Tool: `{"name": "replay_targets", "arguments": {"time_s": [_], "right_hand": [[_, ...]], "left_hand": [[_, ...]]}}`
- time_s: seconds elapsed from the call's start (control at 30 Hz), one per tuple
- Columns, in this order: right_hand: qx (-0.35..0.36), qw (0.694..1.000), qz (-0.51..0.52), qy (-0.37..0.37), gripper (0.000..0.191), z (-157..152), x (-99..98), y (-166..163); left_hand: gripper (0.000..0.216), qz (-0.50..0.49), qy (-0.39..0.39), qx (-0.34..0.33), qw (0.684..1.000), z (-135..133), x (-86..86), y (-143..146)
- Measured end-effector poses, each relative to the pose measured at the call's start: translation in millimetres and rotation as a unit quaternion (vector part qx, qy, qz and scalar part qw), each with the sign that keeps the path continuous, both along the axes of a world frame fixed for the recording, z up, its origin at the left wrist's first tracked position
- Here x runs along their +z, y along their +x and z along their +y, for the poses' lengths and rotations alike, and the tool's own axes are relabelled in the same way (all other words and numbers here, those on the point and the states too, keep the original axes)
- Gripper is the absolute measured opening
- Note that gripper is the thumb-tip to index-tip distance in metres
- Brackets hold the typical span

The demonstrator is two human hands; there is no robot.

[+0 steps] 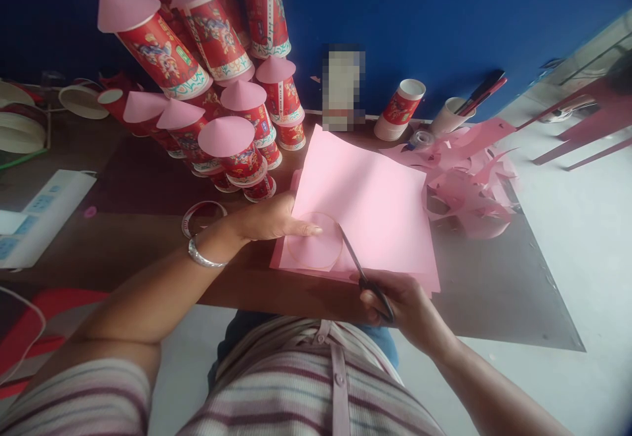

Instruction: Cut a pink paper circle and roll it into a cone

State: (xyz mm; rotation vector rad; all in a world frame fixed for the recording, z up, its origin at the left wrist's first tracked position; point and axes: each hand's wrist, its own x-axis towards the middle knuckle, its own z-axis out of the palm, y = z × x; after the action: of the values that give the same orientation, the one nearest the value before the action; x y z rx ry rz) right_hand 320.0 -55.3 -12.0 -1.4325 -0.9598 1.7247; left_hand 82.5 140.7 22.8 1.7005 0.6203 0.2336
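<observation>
**Head view.** My left hand has its fingers clamped on the pink paper sheet, beside a marked circle. The sheet rests on other pink sheets on the worktop. My right hand is closed through the scissors, whose blades are slightly apart at the circle's rim. I judge the sheet light, limp and easily creased. It is best gripped close beside the cut line.

Around the pink sheet, stacked red cups block the table at 11 o'clock, and paper scraps clutter 2 o'clock. Free passage lies at 4 o'clock over the bare grey mat — and at 9 o'clock, short of the power strip.
</observation>
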Motion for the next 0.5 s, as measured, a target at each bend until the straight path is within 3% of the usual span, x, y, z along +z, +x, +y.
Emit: {"name": "replay_targets", "arguments": {"time_s": [0.17,0.37,0.5], "right_hand": [[0.014,1.000,-0.019,0.014,0.059,1,2.9,0],[0.004,0.999,-0.030,0.013,0.059,0,1.3,-1],[0.005,1.000,-0.015,0.023,0.056,0,0.6,0]], "left_hand": [[0.067,0.000,-0.001,0.003,1.000,1,-1.7,-3],[0.042,0.028,-0.009,0.075,0.997,-7,-2.4,-2],[0.044,0.029,-0.016,0.117,0.993,-14,-0.9,1]]}}
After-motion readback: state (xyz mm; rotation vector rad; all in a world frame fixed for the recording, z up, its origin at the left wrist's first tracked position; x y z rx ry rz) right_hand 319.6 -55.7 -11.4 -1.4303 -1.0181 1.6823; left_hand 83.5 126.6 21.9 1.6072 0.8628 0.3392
